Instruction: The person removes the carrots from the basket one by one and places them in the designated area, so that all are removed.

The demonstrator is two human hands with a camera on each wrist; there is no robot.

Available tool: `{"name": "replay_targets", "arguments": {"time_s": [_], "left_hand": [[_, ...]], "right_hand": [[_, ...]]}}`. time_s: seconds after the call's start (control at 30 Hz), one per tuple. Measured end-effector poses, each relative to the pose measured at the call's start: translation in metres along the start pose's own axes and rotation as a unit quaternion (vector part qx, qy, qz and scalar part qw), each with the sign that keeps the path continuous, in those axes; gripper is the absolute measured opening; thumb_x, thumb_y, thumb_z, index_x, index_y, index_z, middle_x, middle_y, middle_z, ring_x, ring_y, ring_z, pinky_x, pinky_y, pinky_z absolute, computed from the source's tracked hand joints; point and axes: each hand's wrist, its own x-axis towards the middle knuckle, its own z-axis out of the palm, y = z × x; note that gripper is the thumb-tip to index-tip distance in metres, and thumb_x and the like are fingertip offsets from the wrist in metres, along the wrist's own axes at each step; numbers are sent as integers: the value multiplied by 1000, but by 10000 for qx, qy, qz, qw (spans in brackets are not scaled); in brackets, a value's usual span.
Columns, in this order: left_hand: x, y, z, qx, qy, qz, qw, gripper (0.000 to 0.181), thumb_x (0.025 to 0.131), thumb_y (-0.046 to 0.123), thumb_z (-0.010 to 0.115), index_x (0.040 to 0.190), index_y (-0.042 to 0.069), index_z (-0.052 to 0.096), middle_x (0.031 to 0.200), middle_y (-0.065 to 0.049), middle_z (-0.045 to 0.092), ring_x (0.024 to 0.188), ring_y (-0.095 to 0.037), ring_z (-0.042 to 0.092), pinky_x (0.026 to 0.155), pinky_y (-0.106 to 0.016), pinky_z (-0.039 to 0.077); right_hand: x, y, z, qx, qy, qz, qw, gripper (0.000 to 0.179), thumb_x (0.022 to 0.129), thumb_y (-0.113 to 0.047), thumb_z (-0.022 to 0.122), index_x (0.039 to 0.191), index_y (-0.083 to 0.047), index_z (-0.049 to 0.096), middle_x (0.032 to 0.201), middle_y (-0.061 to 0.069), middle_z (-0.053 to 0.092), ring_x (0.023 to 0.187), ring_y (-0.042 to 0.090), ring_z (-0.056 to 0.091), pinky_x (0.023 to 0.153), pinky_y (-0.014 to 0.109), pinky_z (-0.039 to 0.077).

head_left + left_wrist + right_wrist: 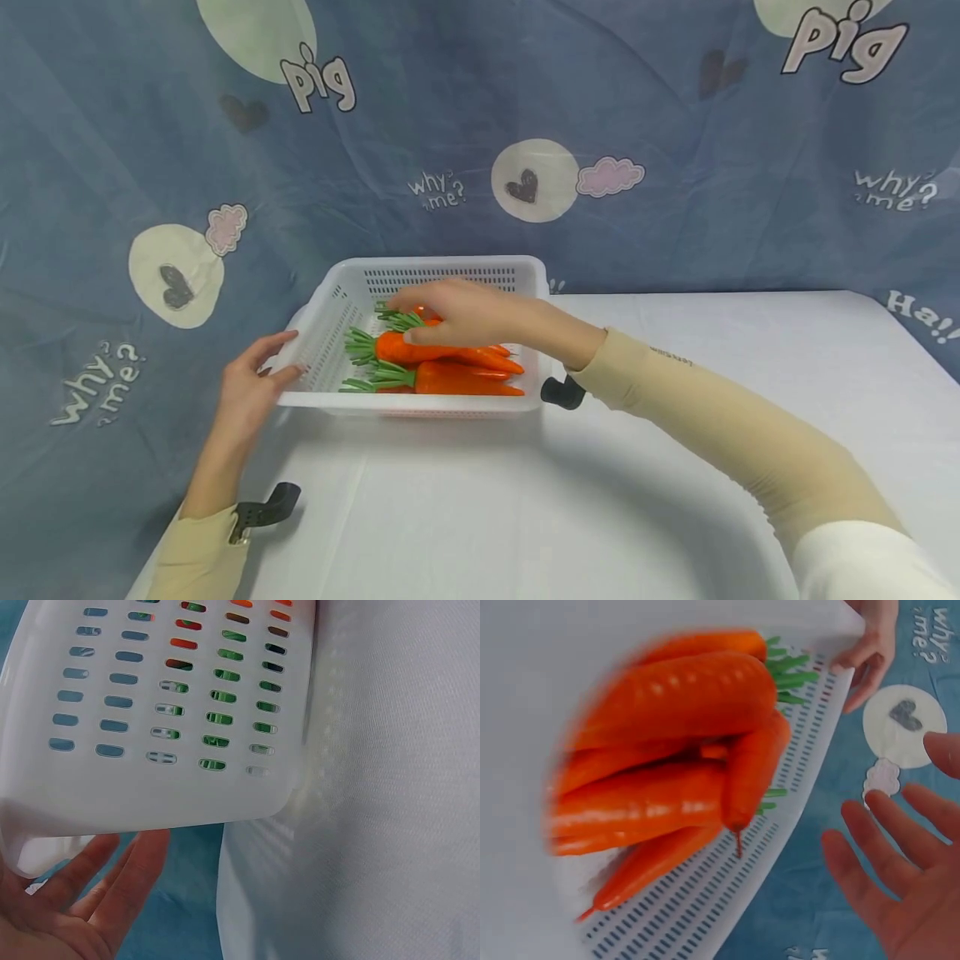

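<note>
Carrots with green tops lie heaped in the white basket, which rests on the white-covered table. From my remote seat, I see my left hand gripping the basket's left rim, thumb on top and fingers outside, reaching beneath the edge. My right hand is over the heap; its wrist view shows the fingers well spread, with nothing in their grasp. I can't tell whether they touch a carrot. I judge the step in hand as sorting or picking among the carrots. The next move probably calls for closing round one thick body, with my left hand steadying the rim.
</note>
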Motion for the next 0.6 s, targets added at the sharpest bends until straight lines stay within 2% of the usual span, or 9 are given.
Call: {"name": "replay_targets", "arguments": {"time_s": [0.2, 0.33, 0.6], "left_hand": [[0, -1, -1, -7, -12, 4, 10000, 54, 93, 8, 63, 145, 9, 48, 148, -17, 43, 122, -35, 49, 76, -24, 42], [0, -1, 0, -26, -10, 57, 10000, 54, 93, 8, 63, 145, 9, 48, 147, -17, 44, 121, -34, 49, 75, -23, 42], [0, -2, 0, -67, -34, -26, 10000, 55, 94, 10, 62, 146, 12, 47, 148, -16, 42, 117, -29, 49, 76, -26, 42]], "right_hand": [[19, 2, -3, 213, -390, 114, 9989, 48, 97, -28, 61, 143, -17, 51, 124, -4, 60, 102, 11, 56, 90, 26, 42], [28, 7, -2, 219, -620, 193, 9976, 47, 96, -26, 62, 141, -17, 52, 124, 0, 60, 99, 12, 57, 89, 26, 43], [52, 20, 3, 774, -1130, 459, 9895, 47, 96, -24, 64, 141, -14, 54, 131, 1, 58, 120, 15, 52, 97, 26, 40]]}}
